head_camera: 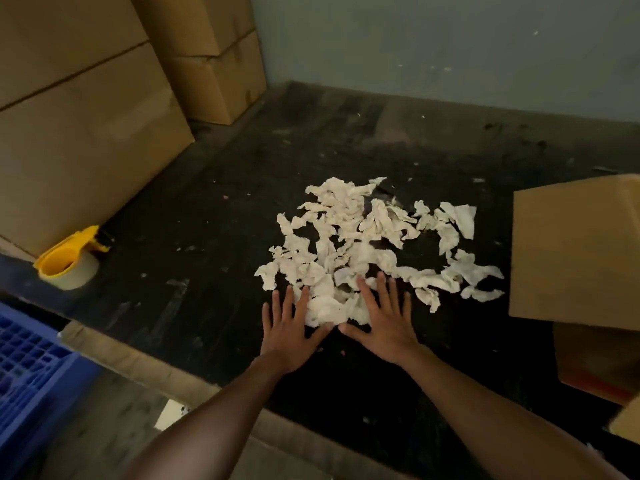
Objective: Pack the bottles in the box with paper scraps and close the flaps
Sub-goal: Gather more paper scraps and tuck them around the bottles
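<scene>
The room was dim, with a grey wall behind a black worktop (214,216) that was scratched and dusty. A heap of white paper scraps (367,244) lay spread on the middle of this worktop, a little toward its right side. Both hands were laid flat, palms down, at the near side of the heap. The left hand (289,329) had its fingers spread wide and its fingertips touched the nearest scraps. The right hand (382,322) was also spread wide, with the fingers resting on top of the scraps; neither hand gripped anything. The thumbs pointed toward each other, with a lump of paper between them. At the right edge of the worktop stood a cardboard box (575,251), just beside the scraps; its inside was not visible. A yellow tape dispenser (67,259) stood near the left edge, before stacked cartons (86,133). A blue plastic crate (31,362) was below the near left corner.
</scene>
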{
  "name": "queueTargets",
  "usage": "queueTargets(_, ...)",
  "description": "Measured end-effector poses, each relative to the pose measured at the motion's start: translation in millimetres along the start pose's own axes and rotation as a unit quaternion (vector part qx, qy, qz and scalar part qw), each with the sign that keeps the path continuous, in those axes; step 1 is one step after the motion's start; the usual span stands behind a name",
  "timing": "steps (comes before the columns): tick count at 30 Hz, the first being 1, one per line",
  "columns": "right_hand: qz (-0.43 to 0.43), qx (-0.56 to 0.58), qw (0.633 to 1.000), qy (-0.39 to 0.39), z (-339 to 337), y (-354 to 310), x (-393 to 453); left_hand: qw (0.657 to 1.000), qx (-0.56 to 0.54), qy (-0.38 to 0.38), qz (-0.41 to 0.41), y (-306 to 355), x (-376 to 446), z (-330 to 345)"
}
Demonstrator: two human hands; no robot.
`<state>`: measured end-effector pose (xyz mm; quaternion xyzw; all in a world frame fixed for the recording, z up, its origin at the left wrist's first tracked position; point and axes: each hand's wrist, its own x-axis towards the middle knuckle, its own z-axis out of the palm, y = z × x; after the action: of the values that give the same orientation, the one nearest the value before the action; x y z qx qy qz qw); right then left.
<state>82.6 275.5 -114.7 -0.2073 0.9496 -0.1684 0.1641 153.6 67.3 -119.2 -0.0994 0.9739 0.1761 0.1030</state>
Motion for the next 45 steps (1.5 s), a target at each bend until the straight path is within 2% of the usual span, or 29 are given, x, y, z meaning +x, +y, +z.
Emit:
queueTargets(3,-0.06,0.059,0.988,0.133,-14.8,-5.2,12.1,0.989,-0.102,0.108,0.006,-1.9,10.7,-12.0)
queueTargets(5,-0.012,0.046,0.97,0.238,-32.1,5.1,20.4,0.978,-0.101,0.181,-0.013,-14.0,16.9,-18.1)
queueTargets(7,0.081,0.017,0.953,0.291,-49.9,30.3,28.9,0.973,-0.098,0.2,-0.06,-29.6,26.7,-22.4)
queueTargets(9,0.183,-0.017,0.937,0.298,-65.6,59.7,35.1,0.97,-0.11,0.184,-0.117,-41.7,38.9,-26.6)
queueTargets(11,0.296,0.018,0.916,0.268,-74.2,84.3,39.5,0.97,-0.12,0.154,-0.145,-46.4,54.3,-28.8)
queueTargets(13,0.374,0.083,0.895,0.228,-71.3,97.9,42.4,0.977,-0.114,0.131,-0.123,-42.3,67.2,-27.3)
queueTargets(14,0.385,0.107,0.893,0.208,-66.5,100.3,44.5,0.982,-0.108,0.121,-0.099,-36.8,73.6,-25.8)
queueTargets(16,0.356,0.099,0.911,0.185,-54.5,96.6,46.4,0.988,-0.099,0.107,-0.041,-21.0,84.2,-22.3)
queueTargets(19,0.249,0.095,0.946,0.186,-40.9,79.1,49.5,0.986,-0.115,0.107,0.048,3.9,91.5,-19.2)
queueTargets(21,0.162,0.15,0.957,0.19,-37.6,61.2,50.3,0.98,-0.134,0.109,0.103,14.7,94.5,-21.4)
queueTargets(23,0.089,0.232,0.939,0.24,-42.6,47.5,51.8,0.971,-0.119,0.155,0.141,18.6,100.6,-26.4)
queueTargets(24,0.078,0.236,0.923,0.293,-48.5,45.3,56.6,0.965,-0.11,0.189,0.142,18.0,107.5,-30.6)
queueTargets(26,0.134,0.196,0.887,0.397,-64.1,49.7,79.4,0.963,-0.108,0.225,0.105,13.5,128.9,-41.9)
queueTargets(27,0.193,0.181,0.872,0.413,-77.3,54.9,94.5,0.967,-0.106,0.219,0.08,10.4,142.3,-48.3)
queueTargets(28,0.252,0.175,0.864,0.399,-92.4,62.7,110.7,0.972,-0.098,0.204,0.054,7.1,157.6,-55.4)
queueTargets(30,0.344,0.197,0.863,0.313,-122.1,84.7,143.6,0.983,-0.084,0.164,0.004,-0.6,190.7,-71.5)
queueTargets(33,0.381,0.231,0.868,0.218,-154.4,123.9,178.0,0.991,-0.094,0.082,-0.047,-10.4,241.8,-97.7)
queueTargets(36,0.39,0.195,0.888,0.144,-173.3,142.3,199.8,0.997,-0.077,0.002,-0.024,-5.3,284.9,-116.3)
queueTargets(38,0.358,0.178,0.912,0.094,-176.2,142.1,215.4,0.993,-0.103,-0.057,-0.007,7.0,311.3,-121.8)
queueTargets(42,0.242,0.209,0.947,0.018,-168.0,115.5,242.5,0.974,-0.172,-0.148,0.001,38.3,339.9,-121.1)
queueTargets(45,0.172,0.215,0.961,-0.036,-165.0,71.0,248.3,0.941,-0.282,-0.183,0.046,55.2,333.2,-122.6)
